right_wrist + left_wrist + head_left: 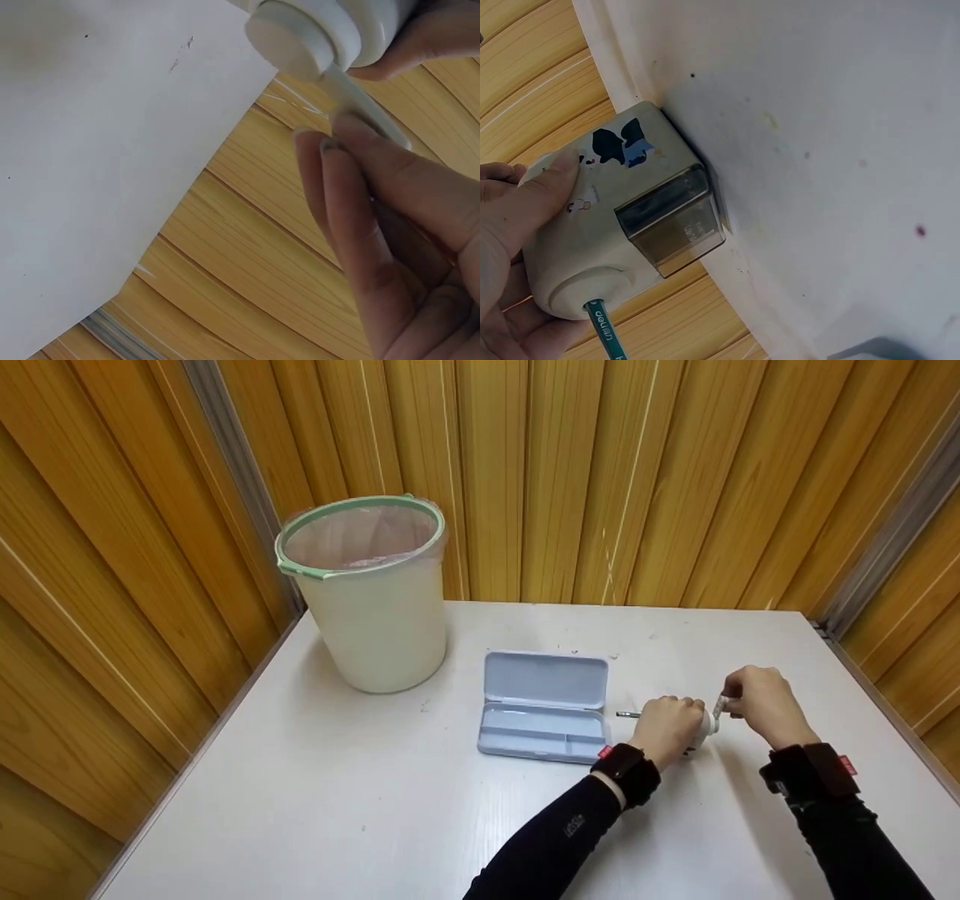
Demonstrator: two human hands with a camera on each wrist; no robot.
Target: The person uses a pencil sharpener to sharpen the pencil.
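My left hand [667, 731] grips a white desktop pencil sharpener [656, 180], its thumb across a side with dark, worn stickers. A see-through shavings drawer [676, 229] fits in the sharpener's body. Out of the end facing the pencil case sticks a green pencil [605, 330], its tip hidden inside. At the opposite end is the white crank handle [369, 111], reaching out from a round hub. My right hand [769, 706] pinches the crank handle between thumb and fingers, which cover part of it.
Left of the hands lies a light blue pencil case [545, 681], lid raised, with divided compartments. Farther left stands a cream bin [375, 630] with a green rim and a pink liner. Wood-patterned panels [491, 480] border the white table [337, 802] at the back and sides.
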